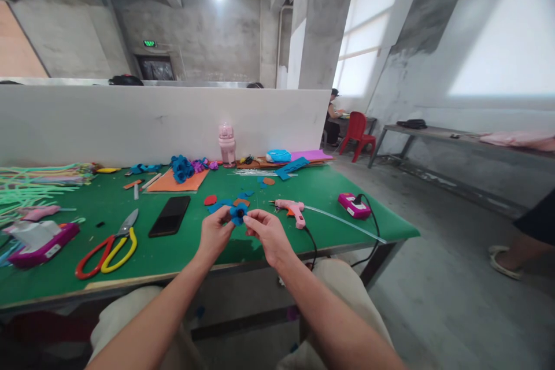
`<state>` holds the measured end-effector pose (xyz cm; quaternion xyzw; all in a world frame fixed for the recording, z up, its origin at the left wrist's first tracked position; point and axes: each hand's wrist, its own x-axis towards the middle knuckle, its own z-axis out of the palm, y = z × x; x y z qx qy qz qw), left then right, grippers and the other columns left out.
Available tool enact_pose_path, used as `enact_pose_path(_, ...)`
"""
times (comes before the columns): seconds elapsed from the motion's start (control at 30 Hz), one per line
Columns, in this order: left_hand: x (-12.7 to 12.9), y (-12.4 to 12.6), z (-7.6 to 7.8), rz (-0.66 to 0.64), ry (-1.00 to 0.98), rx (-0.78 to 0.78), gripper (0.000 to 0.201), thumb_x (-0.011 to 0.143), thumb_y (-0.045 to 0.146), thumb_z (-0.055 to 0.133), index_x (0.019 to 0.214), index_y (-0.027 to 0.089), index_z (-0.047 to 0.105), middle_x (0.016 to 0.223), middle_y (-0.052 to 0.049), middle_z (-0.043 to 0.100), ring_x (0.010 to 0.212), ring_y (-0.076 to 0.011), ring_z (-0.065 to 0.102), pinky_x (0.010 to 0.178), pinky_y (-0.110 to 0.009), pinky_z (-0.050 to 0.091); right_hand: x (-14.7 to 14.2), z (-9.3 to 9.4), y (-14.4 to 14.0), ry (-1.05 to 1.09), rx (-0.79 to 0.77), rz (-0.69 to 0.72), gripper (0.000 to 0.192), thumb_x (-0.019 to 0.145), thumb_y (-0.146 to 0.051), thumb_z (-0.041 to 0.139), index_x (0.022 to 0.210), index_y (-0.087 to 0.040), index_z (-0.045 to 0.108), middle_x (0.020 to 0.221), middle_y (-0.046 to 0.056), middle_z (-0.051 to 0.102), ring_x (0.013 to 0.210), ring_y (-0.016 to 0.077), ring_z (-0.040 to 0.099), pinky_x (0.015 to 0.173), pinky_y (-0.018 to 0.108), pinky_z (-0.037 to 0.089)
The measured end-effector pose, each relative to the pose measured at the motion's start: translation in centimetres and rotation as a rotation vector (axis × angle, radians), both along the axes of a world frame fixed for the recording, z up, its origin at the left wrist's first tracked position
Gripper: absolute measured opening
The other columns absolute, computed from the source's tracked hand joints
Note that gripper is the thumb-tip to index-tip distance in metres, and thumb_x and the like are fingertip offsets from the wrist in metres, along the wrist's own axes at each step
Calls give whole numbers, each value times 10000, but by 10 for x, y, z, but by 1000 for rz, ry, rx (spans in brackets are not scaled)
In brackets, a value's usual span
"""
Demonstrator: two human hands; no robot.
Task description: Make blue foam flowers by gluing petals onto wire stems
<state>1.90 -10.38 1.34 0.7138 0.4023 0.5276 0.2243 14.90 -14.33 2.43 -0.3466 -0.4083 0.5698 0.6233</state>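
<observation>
Left hand (215, 230): fingers closed in a pinch on the left edge of the blue flower (238, 213), at 12 o'clock from the lap.
Right hand (267, 231): fingertips (248, 219) pinched shut on the right side of the same flower; remaining fingers curled.
Blue flower: held between both hands, just above the near edge of the green table (182, 248); dark centre facing the camera.
Blue and red cutouts (225, 201): flat on the table, just beyond the hands at 12 o'clock.
Glue gun (291, 210): pink, lying on the table at 1 o'clock from the right hand, near; clear stick (342, 222) trailing to 3 o'clock.
Pink power strip (354, 206): at 2 o'clock, black cable (373, 225) plugged in.
Phone (170, 215): dark screen up, at 10 o'clock from the left hand.
Scissors (108, 245): red and yellow handles, at 9 o'clock, well apart from the hands.
Orange sheet (177, 182): at 11 o'clock, blue flowers (182, 167) piled on the far end.
Pink bottle (227, 144): upright at 12 o'clock, against the white partition (130, 121).
Red chair (358, 133): at 2 o'clock, beyond the table.
</observation>
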Motion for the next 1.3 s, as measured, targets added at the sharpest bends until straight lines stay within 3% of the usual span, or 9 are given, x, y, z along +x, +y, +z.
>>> enact_pose_path(0.3, -1, 2, -2, 61, 32, 1, 97, 690, 247, 573, 640, 164, 580, 547, 51, 477, 536, -86, 398, 518, -185, 327, 0, 2, -1, -139, 22, -53, 177, 601, -305, 694, 650, -154, 616, 557, -45, 523, 481, 63, 418, 497, 213, 324)
enact_pose_path(0.77, 2, 1, -7, -44, 3, -83, 141, 726, 282, 567, 651, 162, 567, 576, 35, 536, 560, -96, 475, 547, -185, 377, 2, 3, -2, -95, -54, -32, 141, 589, -273, 664, 594, -153, 589, 485, -62, 489, 427, 53, 407, 457, 198, 314)
enact_pose_path(1.0, 1, 1, -7, -1, 55, -22, 156, 716, 279, 581, 623, 159, 548, 556, 50, 486, 544, -85, 420, 535, -183, 346, 4, 3, -2, -44, -81, -5, 177, 583, -304, 674, 590, -164, 566, 488, -62, 486, 420, 56, 405, 455, 200, 337)
enact_pose_path(1.3, 5, 0, 1, -129, -198, -220, 154, 661, 300, 657, 684, 151, 628, 596, 14, 609, 565, -118, 553, 584, -232, 456, 8, 2, 2, -40, -86, -38, 216, 627, -350, 645, 605, -163, 540, 506, -52, 499, 423, 59, 412, 450, 204, 353)
